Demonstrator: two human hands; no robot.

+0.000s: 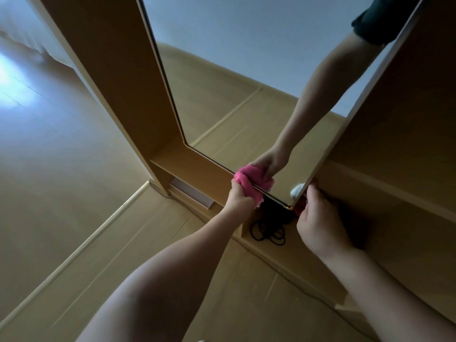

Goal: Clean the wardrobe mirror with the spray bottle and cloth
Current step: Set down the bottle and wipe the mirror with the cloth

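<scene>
Wiping step in progress. Left hand (240,197) gripping bunched pink cloth (243,180), pressing it on bottom edge of mirror (246,95). Right hand (318,223) curling fingers round lower corner of door (197,166), bracing it. Spray bottle not identifiable. Next: sweeping cloth toward right corner, firm pressure.

This is a room in a home, most likely a bedroom. A large wardrobe of light beige wood-look board (116,77) stands on a floor of pale wood-look laminate planks (61,193), and its door carries a tall rectangular mirror (222,77). The glass reflects a plain white wall (246,25) meeting the same flooring. Soft daylight makes a bright patch (12,90) on the planks at the left. A loose coil of thin black cable (269,234) lies on the floor in the gap beneath the wardrobe.
</scene>
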